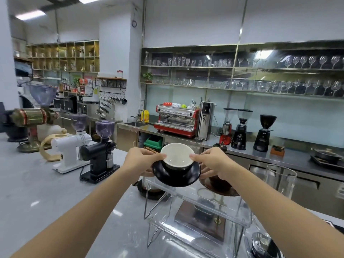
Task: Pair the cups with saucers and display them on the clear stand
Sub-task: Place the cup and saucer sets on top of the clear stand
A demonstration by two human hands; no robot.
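A black cup with a white inside (176, 157) sits on a black saucer (176, 176). Both are held in the air just above the top tier of the clear stand (197, 203). My left hand (141, 161) grips the saucer's left edge, thumb on the cup rim. My right hand (212, 162) grips the right edge the same way. A brown cup on a brown saucer (221, 185) stands on the stand's top tier, right of the black pair and partly hidden by my right hand.
A black grinder (102, 157) and a white grinder (70, 149) stand on the grey counter (37, 183) to the left. A dark round object (150, 190) lies behind the stand's left leg. A tall glass vessel (280, 181) rises at the right. A wooden-based scale (201, 218) sits under the stand.
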